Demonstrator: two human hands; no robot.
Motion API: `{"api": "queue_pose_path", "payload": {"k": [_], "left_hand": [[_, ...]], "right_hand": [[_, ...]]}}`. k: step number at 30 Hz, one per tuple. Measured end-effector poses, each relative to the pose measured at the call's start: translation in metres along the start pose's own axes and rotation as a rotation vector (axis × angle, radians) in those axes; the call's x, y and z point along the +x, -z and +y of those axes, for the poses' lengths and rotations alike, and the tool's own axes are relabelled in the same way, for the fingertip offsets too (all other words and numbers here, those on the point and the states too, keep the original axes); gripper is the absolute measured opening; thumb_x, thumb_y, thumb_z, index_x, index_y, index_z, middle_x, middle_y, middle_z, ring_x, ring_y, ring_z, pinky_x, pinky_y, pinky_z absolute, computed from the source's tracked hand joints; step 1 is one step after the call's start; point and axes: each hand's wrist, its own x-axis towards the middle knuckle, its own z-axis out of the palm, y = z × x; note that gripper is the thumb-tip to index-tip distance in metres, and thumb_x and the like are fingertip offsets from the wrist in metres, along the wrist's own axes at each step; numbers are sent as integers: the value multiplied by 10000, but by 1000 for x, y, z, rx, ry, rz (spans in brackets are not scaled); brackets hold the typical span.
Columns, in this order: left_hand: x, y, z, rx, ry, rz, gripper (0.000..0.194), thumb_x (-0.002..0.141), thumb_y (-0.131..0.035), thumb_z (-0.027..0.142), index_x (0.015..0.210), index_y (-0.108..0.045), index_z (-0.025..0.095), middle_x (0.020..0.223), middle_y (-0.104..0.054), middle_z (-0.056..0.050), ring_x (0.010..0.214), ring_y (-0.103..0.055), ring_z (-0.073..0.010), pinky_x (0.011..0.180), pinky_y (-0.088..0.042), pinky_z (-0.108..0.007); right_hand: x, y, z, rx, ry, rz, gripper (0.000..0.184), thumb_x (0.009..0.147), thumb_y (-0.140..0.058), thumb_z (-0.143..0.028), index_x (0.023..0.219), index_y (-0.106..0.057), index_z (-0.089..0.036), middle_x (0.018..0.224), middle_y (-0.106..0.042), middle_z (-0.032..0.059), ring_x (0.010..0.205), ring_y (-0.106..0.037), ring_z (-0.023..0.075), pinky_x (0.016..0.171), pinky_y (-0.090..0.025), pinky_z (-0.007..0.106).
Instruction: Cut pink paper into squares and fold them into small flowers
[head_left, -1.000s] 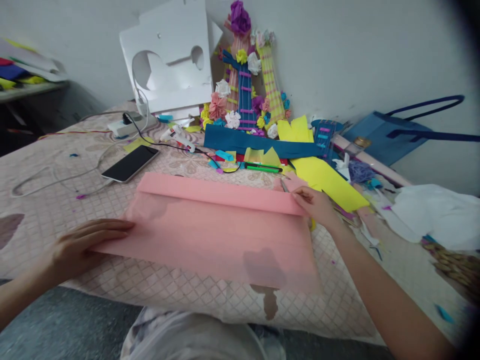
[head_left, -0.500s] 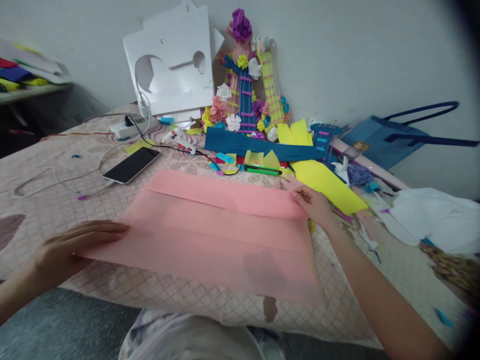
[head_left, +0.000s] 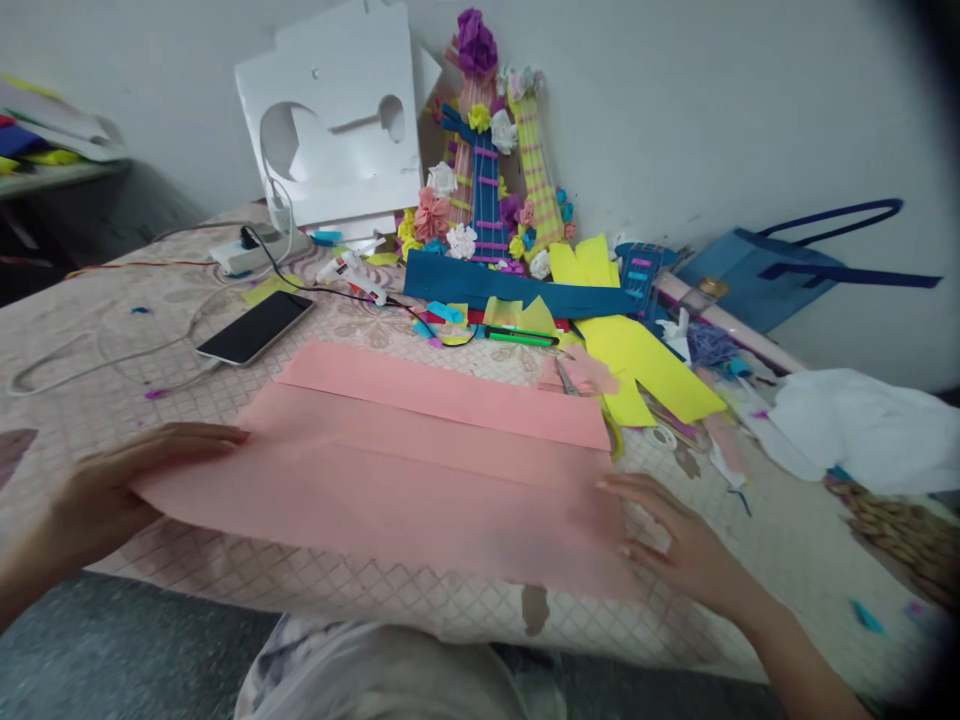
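Note:
A large sheet of pink paper (head_left: 360, 500) lies in front of me, its far edge folded over into a brighter strip (head_left: 442, 400). At its left edge, my left hand (head_left: 142, 470) has the near left corner between fingers on top and a mostly hidden thumb; that corner is a little raised. My right hand (head_left: 667, 540) is at the right edge, thumb and fingers apart, with the fingertips at or just over the paper. Beyond the fold's right end are scissors (head_left: 566, 378) among pink scraps (head_left: 592, 370).
Behind the sheet are a green cutter (head_left: 521, 337), a blue strip (head_left: 517, 290), yellow paper (head_left: 652, 370) and a glue gun (head_left: 352, 275). A phone (head_left: 256, 328) on a cable lies left. Paper-flower guitars (head_left: 487, 190) and a white cut-out board (head_left: 337, 120) lean against the wall.
My right hand has let go of the folded strip's right end and come down toward me along the right edge, its fingers spreading. My left hand stays at the left corner.

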Motion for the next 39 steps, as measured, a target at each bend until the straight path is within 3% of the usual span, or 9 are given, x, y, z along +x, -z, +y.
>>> {"api": "queue_pose_path", "payload": {"k": [3, 6, 12, 17, 21, 25, 28, 33, 39], "left_hand": [[4, -5, -6, -155, -48, -1, 250, 868, -488, 294, 1085, -607, 252, 1182, -626, -55, 1114, -576, -230, 1019, -409, -426], [7, -6, -12, -170, -92, 6, 259, 843, -541, 281, 1089, -616, 258, 1183, -625, -49, 1117, -570, -229, 1006, -416, -417], [6, -5, -23, -157, -82, -14, 219, 830, -545, 271, 1025, -643, 260, 1126, -653, -45, 1123, -560, -235, 975, -432, -408], [7, -5, -22, -164, 8, -48, 201, 829, -542, 308, 978, -644, 220, 1094, -665, -55, 1097, -576, -230, 943, -457, -368], [12, -5, -20, -192, 63, -70, 259, 853, -479, 310, 1047, -628, 228, 1135, -648, -34, 1092, -580, -209, 999, -431, -373], [22, -2, -23, -219, 13, -153, 304, 895, -377, 278, 1006, -660, 261, 1113, -669, -2, 1065, -601, -196, 996, -445, -368], [26, -1, -23, -221, 10, -198, 291, 885, -400, 269, 969, -678, 266, 1100, -677, -2, 1053, -606, -196, 972, -458, -361], [28, -4, -13, -249, 158, -108, 249, 854, -453, 284, 927, -682, 220, 1051, -690, -26, 1032, -605, -198, 973, -438, -349], [32, -4, -2, -274, 201, -140, 265, 853, -456, 315, 824, -688, 192, 1009, -698, -39, 997, -602, -193, 948, -435, -335]], "right_hand": [[-29, -10, -1, -23, 17, -93, 592, 773, -667, -364, 1321, -459, -280, 1343, -510, 107, 1230, -493, 273, 971, -485, 433], [-44, -20, 2, -75, 40, -89, 572, 780, -665, -340, 1316, -473, -284, 1355, -510, 95, 1240, -489, 270, 972, -489, 443], [-45, -39, 9, -59, 127, 159, 304, 842, -573, -153, 1114, -602, -286, 1192, -643, 53, 1153, -568, 243, 945, -499, 467], [-40, -31, 14, -28, 110, 128, 295, 848, -556, -151, 1114, -598, -273, 1175, -641, 55, 1129, -579, 217, 902, -535, 397], [-42, -24, 30, -170, 95, 88, 377, 886, -469, -150, 1238, -531, -268, 1247, -593, 70, 1160, -551, 214, 926, -514, 404], [-40, -25, 41, -327, 165, 94, 407, 889, -427, -116, 1271, -518, -223, 1279, -576, 86, 1161, -544, 223, 938, -490, 421], [-33, -27, 41, -339, 202, 122, 366, 899, -444, -134, 1246, -537, -202, 1265, -589, 92, 1139, -555, 219, 948, -475, 425], [-22, -27, 38, -265, 228, 113, 355, 876, -539, -191, 1228, -550, -231, 1220, -622, 68, 1114, -567, 222, 950, -471, 420], [-34, -29, 33, -161, 149, -19, 607, 728, -722, -408, 1275, -511, -251, 1278, -571, 76, 1174, -513, 272, 928, -492, 429]]}}
